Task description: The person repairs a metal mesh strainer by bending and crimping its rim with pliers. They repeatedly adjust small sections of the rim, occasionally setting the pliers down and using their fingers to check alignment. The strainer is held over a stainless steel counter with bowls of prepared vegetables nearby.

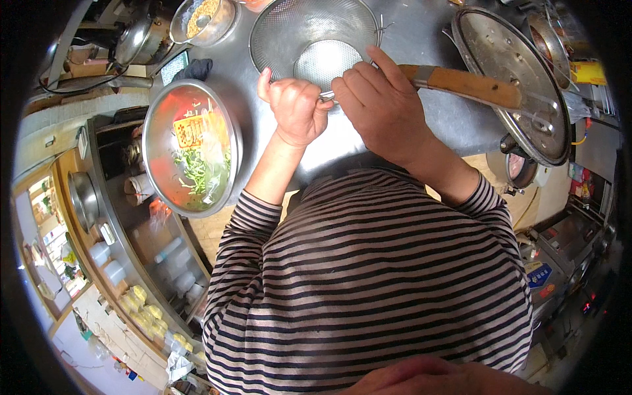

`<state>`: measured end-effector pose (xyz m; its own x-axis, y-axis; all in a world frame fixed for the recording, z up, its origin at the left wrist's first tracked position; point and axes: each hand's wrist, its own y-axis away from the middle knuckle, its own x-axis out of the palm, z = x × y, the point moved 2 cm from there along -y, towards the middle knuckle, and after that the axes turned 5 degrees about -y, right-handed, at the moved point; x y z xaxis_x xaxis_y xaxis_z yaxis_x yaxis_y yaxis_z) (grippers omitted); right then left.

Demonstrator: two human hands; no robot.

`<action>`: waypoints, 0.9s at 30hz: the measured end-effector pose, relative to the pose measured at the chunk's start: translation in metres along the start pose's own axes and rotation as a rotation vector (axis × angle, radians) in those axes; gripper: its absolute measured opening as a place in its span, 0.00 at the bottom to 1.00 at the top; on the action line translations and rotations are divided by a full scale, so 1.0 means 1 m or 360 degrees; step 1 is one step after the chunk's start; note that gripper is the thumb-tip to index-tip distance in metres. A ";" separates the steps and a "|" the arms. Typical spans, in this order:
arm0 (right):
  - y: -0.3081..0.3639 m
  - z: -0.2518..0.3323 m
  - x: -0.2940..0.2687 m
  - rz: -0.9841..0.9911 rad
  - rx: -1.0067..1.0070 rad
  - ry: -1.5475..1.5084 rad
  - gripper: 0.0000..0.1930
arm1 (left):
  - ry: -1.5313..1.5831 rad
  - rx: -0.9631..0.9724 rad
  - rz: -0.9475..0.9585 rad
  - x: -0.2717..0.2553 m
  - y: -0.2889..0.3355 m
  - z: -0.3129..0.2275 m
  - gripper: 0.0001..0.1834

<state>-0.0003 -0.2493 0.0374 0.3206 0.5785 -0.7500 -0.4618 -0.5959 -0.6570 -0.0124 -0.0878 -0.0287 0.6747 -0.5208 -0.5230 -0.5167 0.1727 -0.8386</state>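
Head view: a steel tabletop (451, 113) is seen from above, and a mesh strainer (326, 58) is held over it, directly in front of the striped torso.
Strainer: its open mouth is turned up and its flat round base is brightly lit; whether its weight is borne by the tabletop cannot be told.
Left hand (295, 112): the near rim of the strainer is pinched between thumb and curled fingers, to the left of the rim's middle.
Right hand (380, 108): the same near rim is gripped just to the right of the other hand, with the index finger extended along the strainer's right side.
Wooden handle (477, 87): it is seen to the right of the strainer, its left end hidden behind the right hand.
Round metal lid (520, 85): it is placed right of the strainer, partly covered by the handle.
Steel bowl (153, 141): it is set left of the strainer; an orange packet (189, 133), green shreds (191, 170) and clear plastic (216, 172) are contained in it.
Small bowl (227, 29): it is placed beyond the steel bowl, left of the strainer; yellow-brown crumbs (201, 18) are held inside.
Dark cloth (194, 70): it is left between the two bowls, left of the strainer.
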 end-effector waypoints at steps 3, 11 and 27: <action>0.000 -0.004 0.001 -0.0026 -0.0109 -0.0030 0.04 | 0.0012 0.0009 0.0028 -0.003 0.001 0.002 0.13; -0.001 -0.008 0.000 0.0032 -0.0165 -0.0118 0.03 | 0.0108 -0.0045 0.0076 -0.010 -0.001 0.002 0.18; -0.003 -0.011 -0.003 0.0183 -0.0274 -0.0035 0.08 | 0.0169 -0.0992 0.0318 -0.050 -0.020 -0.047 0.05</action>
<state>0.0092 -0.2553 0.0414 0.2548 0.5121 -0.8203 -0.3457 -0.7440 -0.5718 -0.0603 -0.1043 0.0218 0.4952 -0.6142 -0.6145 -0.8562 -0.2249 -0.4652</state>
